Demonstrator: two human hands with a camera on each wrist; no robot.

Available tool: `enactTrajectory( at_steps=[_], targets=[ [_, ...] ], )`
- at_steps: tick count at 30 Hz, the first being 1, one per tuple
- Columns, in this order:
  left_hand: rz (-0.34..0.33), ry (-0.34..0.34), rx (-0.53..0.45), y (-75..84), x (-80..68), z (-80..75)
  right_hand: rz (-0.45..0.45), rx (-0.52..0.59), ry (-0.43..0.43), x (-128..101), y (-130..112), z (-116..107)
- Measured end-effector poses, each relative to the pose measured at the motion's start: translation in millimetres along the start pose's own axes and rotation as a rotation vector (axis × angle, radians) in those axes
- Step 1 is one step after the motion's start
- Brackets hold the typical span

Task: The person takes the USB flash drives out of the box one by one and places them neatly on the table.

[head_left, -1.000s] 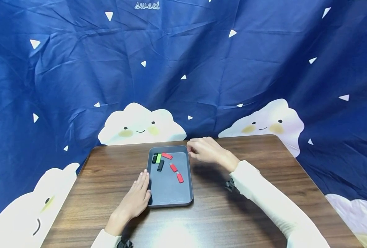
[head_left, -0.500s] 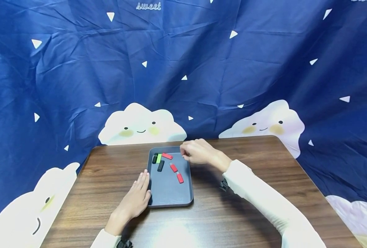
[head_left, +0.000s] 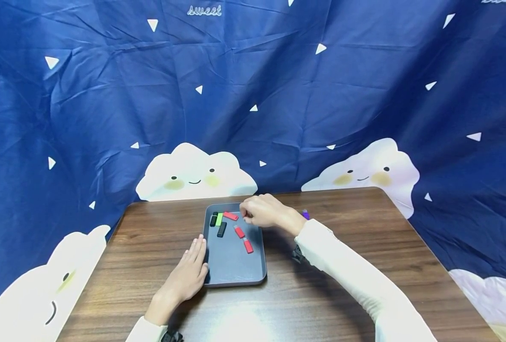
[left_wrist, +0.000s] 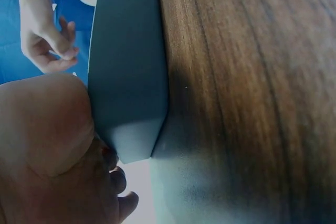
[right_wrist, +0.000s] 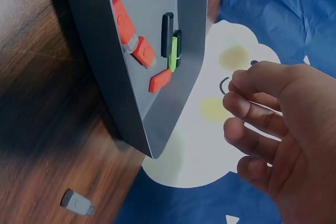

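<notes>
Resting flat on the wooden surface (head_left: 342, 266), the left hand (head_left: 189, 275) lies with straight fingers against the near left edge of the grey tray (head_left: 236, 270). Right hand (head_left: 259, 211) hovers over the tray's far right corner, fingers loosely curled; wrist view shows nothing held in it. Tray holds three red sticks (head_left: 239, 231), two black ones (head_left: 221, 229) and one green (head_left: 219, 218), clustered toward the far end. Small grey piece (right_wrist: 77, 202) lies on the surface beyond the tray; probably a cap, view too blurred to say.
</notes>
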State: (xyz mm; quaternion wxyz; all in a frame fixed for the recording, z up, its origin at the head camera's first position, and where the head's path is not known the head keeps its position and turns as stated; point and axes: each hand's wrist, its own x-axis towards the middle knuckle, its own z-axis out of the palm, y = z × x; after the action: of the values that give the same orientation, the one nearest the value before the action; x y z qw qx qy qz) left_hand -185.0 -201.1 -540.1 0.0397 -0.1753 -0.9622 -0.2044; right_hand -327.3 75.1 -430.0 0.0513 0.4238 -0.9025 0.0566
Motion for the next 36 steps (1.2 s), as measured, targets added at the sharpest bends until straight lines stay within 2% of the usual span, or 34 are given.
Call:
enactTrajectory(
  at_steps=[7,18,25,30,36],
  targets=[
    [-0.017,-0.016,0.016,2.8,-0.9,-1.7,0.005,0.031,-0.037,10,-2,10],
    [0.01,0.015,0.011,-1.5,-0.9,1.4,0.081,0.066,-0.1,21,3,18],
    [-0.004,0.005,0.082,-6.9,-0.5,7.3,0.107,0.092,-0.156,24,1,22],
    [-0.036,-0.035,0.066,2.7,-0.5,-1.3,0.112,0.083,-0.188,27,-2,26],
    [-0.021,-0.019,0.041,3.3,0.1,-2.2,0.131,0.078,-0.226,33,-5,30]
  ],
)
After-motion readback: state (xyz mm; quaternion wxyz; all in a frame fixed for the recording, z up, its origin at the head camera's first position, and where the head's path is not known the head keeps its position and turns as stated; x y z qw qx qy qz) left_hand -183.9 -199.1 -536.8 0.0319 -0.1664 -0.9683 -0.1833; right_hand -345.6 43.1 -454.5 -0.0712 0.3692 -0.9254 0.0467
